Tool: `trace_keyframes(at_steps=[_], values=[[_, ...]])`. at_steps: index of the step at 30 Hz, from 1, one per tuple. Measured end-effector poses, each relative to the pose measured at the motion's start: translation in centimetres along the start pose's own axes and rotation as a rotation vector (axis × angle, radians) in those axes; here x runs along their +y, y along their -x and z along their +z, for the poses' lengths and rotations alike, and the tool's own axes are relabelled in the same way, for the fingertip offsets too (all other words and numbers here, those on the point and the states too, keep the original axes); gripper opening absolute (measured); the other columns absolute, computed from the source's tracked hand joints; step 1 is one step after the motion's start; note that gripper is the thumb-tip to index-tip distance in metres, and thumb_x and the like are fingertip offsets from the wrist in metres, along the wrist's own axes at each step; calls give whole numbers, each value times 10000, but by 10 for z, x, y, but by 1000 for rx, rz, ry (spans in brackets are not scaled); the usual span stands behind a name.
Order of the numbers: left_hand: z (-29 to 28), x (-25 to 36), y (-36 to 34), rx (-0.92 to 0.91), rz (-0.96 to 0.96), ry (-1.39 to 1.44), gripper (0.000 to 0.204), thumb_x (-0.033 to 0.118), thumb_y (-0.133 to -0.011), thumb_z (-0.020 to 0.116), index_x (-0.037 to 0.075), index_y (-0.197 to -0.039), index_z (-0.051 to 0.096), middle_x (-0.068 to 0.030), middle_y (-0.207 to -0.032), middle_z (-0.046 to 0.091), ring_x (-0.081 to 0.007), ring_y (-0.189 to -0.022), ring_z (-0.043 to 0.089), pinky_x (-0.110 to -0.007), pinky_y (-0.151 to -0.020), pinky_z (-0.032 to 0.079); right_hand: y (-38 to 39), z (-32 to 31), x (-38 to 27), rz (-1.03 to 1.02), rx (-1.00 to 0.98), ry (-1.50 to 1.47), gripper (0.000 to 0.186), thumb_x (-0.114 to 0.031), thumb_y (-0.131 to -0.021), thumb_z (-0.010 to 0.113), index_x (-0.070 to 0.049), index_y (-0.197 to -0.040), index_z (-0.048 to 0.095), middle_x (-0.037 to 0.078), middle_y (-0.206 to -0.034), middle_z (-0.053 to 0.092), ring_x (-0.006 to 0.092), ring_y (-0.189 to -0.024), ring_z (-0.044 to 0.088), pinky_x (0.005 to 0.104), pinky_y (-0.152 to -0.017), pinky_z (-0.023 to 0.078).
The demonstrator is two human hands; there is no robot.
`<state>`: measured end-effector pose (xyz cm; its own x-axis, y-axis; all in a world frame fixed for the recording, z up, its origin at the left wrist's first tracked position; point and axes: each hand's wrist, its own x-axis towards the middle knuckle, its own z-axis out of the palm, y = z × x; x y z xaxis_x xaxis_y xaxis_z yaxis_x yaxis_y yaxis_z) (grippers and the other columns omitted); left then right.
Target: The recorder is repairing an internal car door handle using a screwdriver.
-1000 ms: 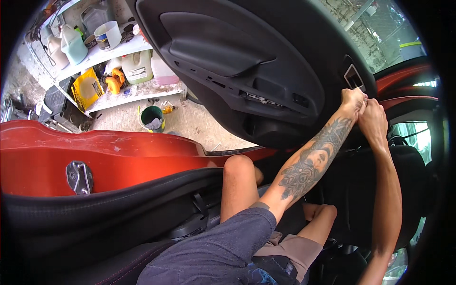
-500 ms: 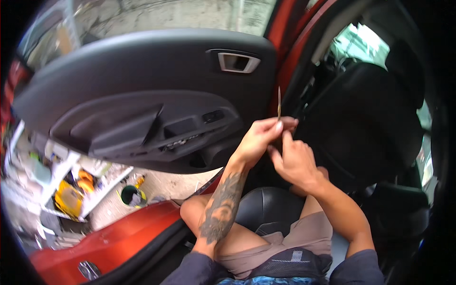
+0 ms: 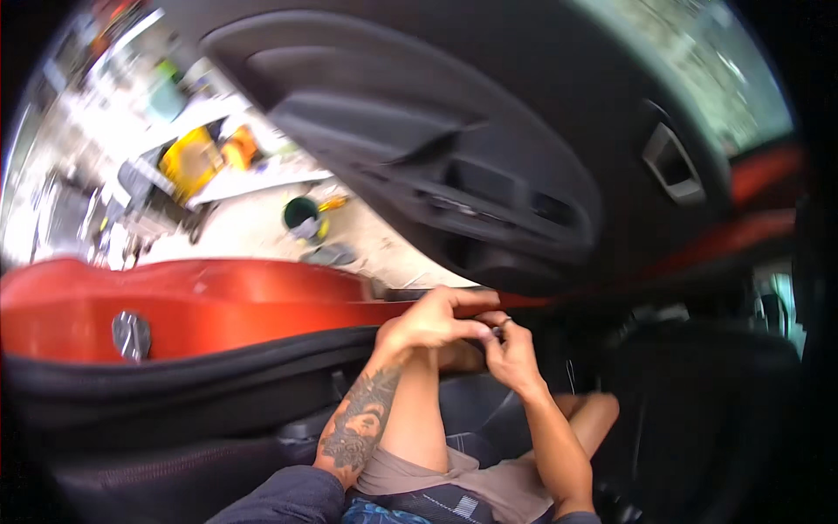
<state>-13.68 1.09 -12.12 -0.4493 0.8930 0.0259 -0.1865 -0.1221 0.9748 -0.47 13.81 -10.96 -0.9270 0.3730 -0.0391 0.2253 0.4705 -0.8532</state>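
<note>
Our bare left hand (image 3: 426, 321) held its fingers wide; we couldn't tell whether our curled right hand (image 3: 513, 356) gripped anything. The moulded black plastic door panel (image 3: 515, 105) still looked fitted.

two grips (image 3: 429, 321), one door panel (image 3: 375, 96), one handle (image 3: 694, 185), one bucket (image 3: 299, 211)

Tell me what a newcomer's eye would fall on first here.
Probably the big dark car door, standing open across the upper middle of the view. Next, I'd say, come the left hand and right hand, close together just below it, with a dark tattoo on the left forearm. The orange-red car body at the left also stands out, with a green bucket on the floor beyond.
</note>
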Motion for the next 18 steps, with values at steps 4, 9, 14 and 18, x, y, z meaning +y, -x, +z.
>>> trace_keyframes(at_steps=[4, 9, 14, 18], values=[[-123, -41, -2, 770, -98, 125, 259, 105, -813, 620, -18, -1040, 649, -57, -904, 676, -112, -806, 589, -253, -762, 451, -72, 16, -7, -221, 171, 44, 134, -52, -834, 601, -8, -959, 616, 127, -752, 620, 175, -644, 591, 275, -599, 460], [-271, -143, -67, 1471, -124, 366, 324, 107, -799, 528, 0, -1101, 576, -105, -962, 662, -145, -626, 524, -283, -492, 365, -141, 25, -23, -489, 272, 269, 310, 25, -772, 624, -47, -1073, 634, 141, -937, 589, 214, -716, 600, 282, -616, 491], [-362, -235, -101, 1779, -795, -4, 439, 215, -780, 579, -46, -1122, 492, -256, -1063, 594, -363, -895, 618, -450, -767, 485, -152, 4, -80, -600, 176, 656, 301, 9, -766, 623, -78, -1053, 640, 135, -1034, 565, 266, -760, 609, 320, -638, 500], [-433, -276, -99, 1640, -831, -98, 533, 314, -772, 624, -23, -1155, 469, -224, -1135, 576, -366, -1096, 543, -449, -913, 436, -177, -13, -72, -467, -233, 910, 258, 13, -773, 609, -2, -1029, 636, 208, -988, 591, 335, -812, 614, 354, -662, 514]])
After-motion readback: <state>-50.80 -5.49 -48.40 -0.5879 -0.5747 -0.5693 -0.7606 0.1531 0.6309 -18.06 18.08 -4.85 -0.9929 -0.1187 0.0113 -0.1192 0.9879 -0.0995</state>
